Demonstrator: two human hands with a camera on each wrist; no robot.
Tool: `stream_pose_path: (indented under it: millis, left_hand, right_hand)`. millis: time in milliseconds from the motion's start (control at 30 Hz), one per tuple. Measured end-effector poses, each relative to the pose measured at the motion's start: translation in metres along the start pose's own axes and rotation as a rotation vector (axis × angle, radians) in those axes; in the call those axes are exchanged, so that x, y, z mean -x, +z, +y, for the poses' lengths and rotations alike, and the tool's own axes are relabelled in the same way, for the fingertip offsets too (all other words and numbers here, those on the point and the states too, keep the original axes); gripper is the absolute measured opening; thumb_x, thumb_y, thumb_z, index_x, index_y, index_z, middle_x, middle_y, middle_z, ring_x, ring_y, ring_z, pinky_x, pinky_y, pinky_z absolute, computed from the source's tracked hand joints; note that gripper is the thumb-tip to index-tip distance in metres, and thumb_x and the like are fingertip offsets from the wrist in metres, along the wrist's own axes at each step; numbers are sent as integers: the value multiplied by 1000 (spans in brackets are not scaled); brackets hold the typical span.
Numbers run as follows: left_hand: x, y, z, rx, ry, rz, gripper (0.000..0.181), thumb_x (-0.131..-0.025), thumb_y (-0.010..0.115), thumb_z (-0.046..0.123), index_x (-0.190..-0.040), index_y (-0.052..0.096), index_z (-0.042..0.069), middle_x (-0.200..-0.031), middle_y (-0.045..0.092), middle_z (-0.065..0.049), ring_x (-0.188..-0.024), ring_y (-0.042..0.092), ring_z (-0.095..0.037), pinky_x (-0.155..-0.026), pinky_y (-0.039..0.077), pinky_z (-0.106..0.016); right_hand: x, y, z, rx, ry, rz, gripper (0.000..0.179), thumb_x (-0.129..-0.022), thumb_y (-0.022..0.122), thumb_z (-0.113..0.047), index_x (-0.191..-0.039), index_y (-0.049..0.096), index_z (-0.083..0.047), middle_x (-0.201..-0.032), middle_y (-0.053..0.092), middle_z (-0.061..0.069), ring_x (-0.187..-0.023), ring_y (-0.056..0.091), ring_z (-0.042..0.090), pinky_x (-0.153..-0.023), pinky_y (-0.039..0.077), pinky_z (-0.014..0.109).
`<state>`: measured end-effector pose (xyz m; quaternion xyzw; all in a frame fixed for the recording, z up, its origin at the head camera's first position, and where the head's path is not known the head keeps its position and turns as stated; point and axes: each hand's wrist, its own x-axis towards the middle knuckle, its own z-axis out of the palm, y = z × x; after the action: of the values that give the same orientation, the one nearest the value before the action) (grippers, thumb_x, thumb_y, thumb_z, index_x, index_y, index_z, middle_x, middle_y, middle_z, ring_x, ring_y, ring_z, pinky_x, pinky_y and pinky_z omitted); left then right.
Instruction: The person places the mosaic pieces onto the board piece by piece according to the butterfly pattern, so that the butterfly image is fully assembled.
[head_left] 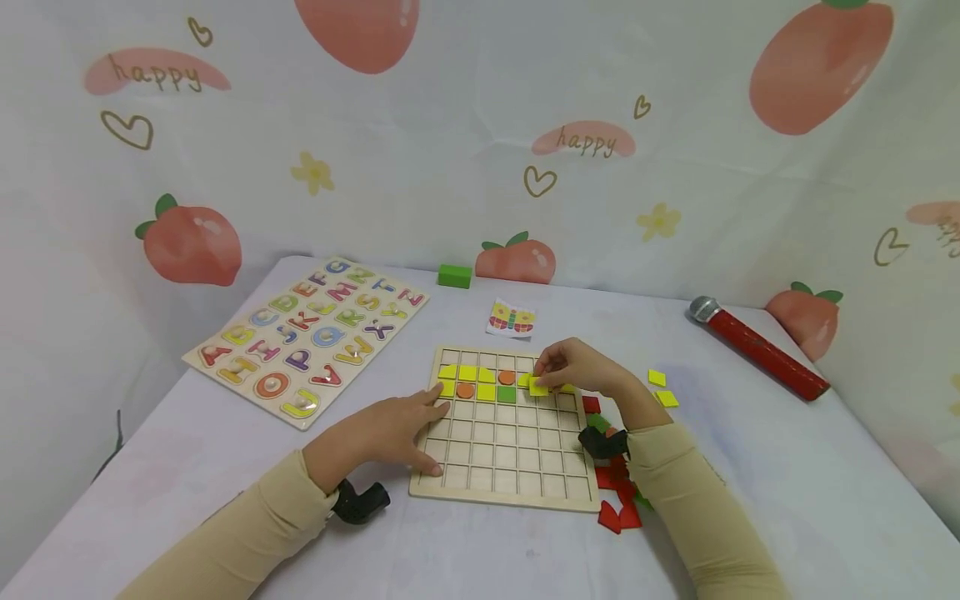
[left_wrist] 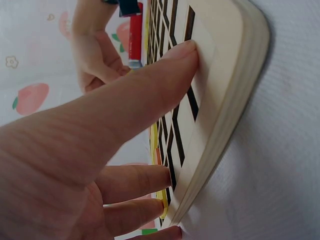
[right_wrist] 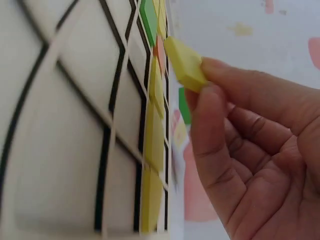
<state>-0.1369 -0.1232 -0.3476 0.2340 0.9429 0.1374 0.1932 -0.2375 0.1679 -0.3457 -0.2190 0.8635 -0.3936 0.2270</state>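
Observation:
My right hand (head_left: pixel 581 367) pinches a yellow square tile (right_wrist: pixel 185 62) between thumb and forefinger, just above the wooden grid board (head_left: pixel 517 458). In the right wrist view the tile is tilted and apart from the board. Yellow tiles (head_left: pixel 467 372), orange round tiles (head_left: pixel 466 390) and a green square tile (head_left: pixel 506 394) fill cells in the board's upper rows. My left hand (head_left: pixel 393 427) rests on the board's left edge with its fingers spread; in the left wrist view the thumb (left_wrist: pixel 172 65) touches the frame.
Red and green tiles (head_left: pixel 618 483) lie beside the board's right edge, and yellow tiles (head_left: pixel 666 398) farther right. A pattern card (head_left: pixel 512 319) and green block (head_left: pixel 454 276) are behind. An alphabet board (head_left: pixel 307 333) lies left, a red microphone (head_left: pixel 765 350) right.

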Motion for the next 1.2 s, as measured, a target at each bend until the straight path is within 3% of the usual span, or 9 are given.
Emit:
stream_pose_path:
  millis: [167, 433, 633, 800, 1000, 1200]
  left_hand:
    - [-1, 0, 0, -12, -2, 0, 87, -73, 75, 47, -143, 38, 11, -155, 20, -12, -139, 29, -32, -111, 31, -48]
    - [-1, 0, 0, -15, -2, -3, 86, -73, 74, 48, -143, 39, 11, -155, 19, -13, -139, 29, -33, -111, 30, -49]
    - [-1, -1, 1, -8, -8, -6, 87, -73, 75, 47, -143, 39, 11, -155, 19, -13, -139, 29, -33, -111, 30, -49]
    - [-1, -1, 2, -2, -5, -5, 87, -72, 75, 47, -142, 39, 11, -155, 19, -13, -139, 29, -33, -111, 30, -49]
    - [-1, -1, 0, -7, 0, -5, 87, -73, 75, 48, -143, 38, 11, -155, 19, -13, -139, 29, -33, -111, 30, -49]
    - [-1, -1, -1, -13, -2, -6, 87, -73, 74, 47, -143, 38, 11, -155, 19, -13, -139, 28, -34, -111, 30, -50]
  right_hand:
    - [-6, 10, -4, 22, 5, -6, 12, -85, 67, -8, -90, 65, 3, -80, 66, 5, -66, 59, 13, -67, 54, 23]
    - [-6, 18, 1, 47, -77, -7, 9, -83, 68, -5, -82, 65, 3, -79, 68, 9, -67, 60, 12, -66, 53, 24]
    - [-5, 19, -1, 95, -70, 20, 8, -82, 68, -5, -83, 68, 3, -82, 69, 10, -69, 60, 10, -68, 52, 23]
    - [1, 14, -5, 108, -19, 52, 14, -82, 69, -9, -92, 71, 1, -87, 70, 10, -71, 61, 11, -69, 53, 24]
    - [19, -7, 0, 94, 83, 120, 22, -86, 67, -16, -102, 70, -1, -95, 70, 9, -77, 61, 15, -76, 54, 30]
    - [45, -22, 15, 106, 171, 108, 27, -85, 68, -20, -104, 69, -1, -87, 67, 6, -72, 57, 16, -71, 54, 30]
